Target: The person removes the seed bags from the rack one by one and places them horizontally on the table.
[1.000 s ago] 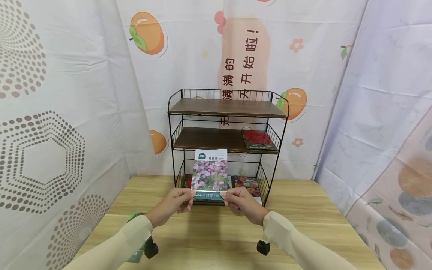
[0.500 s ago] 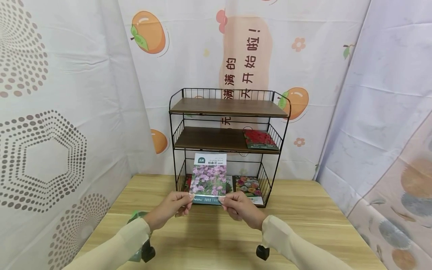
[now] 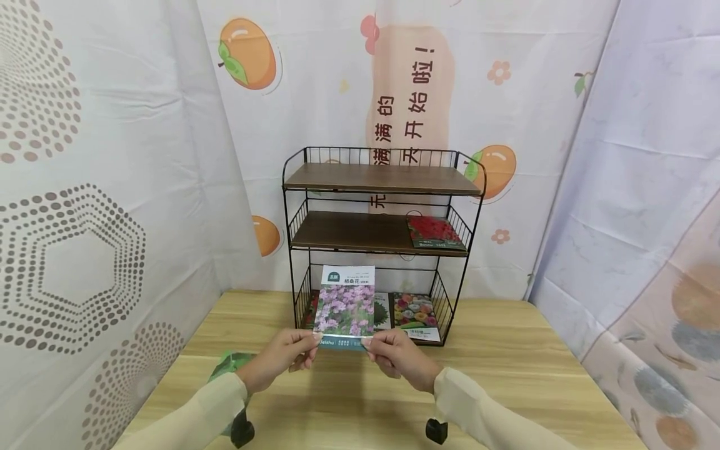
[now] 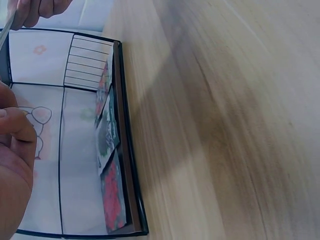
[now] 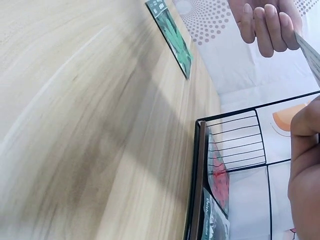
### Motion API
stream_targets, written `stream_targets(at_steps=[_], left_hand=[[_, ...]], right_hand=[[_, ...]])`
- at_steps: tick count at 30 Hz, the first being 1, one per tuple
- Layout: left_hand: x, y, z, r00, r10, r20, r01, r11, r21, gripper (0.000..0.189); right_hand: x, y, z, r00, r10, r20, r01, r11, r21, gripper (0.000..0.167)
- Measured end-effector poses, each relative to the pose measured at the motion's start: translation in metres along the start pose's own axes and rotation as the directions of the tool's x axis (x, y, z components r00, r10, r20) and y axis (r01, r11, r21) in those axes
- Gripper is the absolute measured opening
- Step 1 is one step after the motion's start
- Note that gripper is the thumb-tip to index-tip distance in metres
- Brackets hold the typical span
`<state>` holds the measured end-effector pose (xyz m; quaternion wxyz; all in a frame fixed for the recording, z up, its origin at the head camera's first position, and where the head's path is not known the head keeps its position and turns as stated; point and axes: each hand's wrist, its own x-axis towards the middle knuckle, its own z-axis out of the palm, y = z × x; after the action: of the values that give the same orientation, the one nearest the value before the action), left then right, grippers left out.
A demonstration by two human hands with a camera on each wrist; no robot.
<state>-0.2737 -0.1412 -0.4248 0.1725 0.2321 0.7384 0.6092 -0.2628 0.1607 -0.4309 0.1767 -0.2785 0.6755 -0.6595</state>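
A seed packet [image 3: 345,306] with pink flowers, a white top and a teal bottom strip is held up before the rack, its front facing me. At its lower left corner my left hand [image 3: 284,356] pinches it between thumb and fingers. The lower right corner is pinched by my right hand [image 3: 402,359]. Both wrist views show the packet nearly edge-on, above the table. Behind it stands a black wire rack [image 3: 382,179] with brown boards. The packet overlaps part of the rack's bottom tier in the head view.
On the middle tier, at the right, lies a red-flower packet [image 3: 435,231]. The bottom tier bears a multicoloured-flower packet [image 3: 417,312], a green-and-white packet [image 3: 382,310] and a red one [image 3: 310,309]. A green packet [image 5: 172,42] lies on the wooden table [image 3: 360,406], left of the rack.
Both hands have lowered the pink-flower packet, from the middle board's edge to the front of the bottom tier. More of the packets behind it now show.
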Motion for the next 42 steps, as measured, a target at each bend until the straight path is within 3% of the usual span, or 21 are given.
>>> stream_targets(at_steps=[8,16,28,37,42], left_hand=[[-0.006,-0.005,0.000,1.000,-0.012,0.010,0.012,1.000,-0.012,0.043],[-0.012,-0.009,-0.004,1.000,-0.030,0.003,0.030,1.000,-0.005,0.043],[-0.021,-0.019,-0.006,1.000,-0.027,0.009,0.027,1.000,0.013,0.042],[-0.030,-0.027,-0.008,0.997,-0.082,-0.011,0.082,0.997,0.002,0.043],[-0.035,-0.031,-0.010,0.997,-0.080,-0.006,0.080,0.997,0.004,0.044]], right_hand=[[0.001,0.008,0.006,1.000,-0.008,0.004,0.008,1.000,0.022,0.056],[0.004,0.012,0.012,1.000,0.007,0.019,-0.008,0.999,0.046,0.042],[0.005,0.022,0.023,0.999,0.049,0.010,-0.049,0.996,0.073,0.057],[0.006,0.029,0.031,0.998,0.067,0.018,-0.068,0.994,0.089,0.058],[0.007,0.034,0.035,0.997,0.071,0.031,-0.073,0.992,0.100,0.056]])
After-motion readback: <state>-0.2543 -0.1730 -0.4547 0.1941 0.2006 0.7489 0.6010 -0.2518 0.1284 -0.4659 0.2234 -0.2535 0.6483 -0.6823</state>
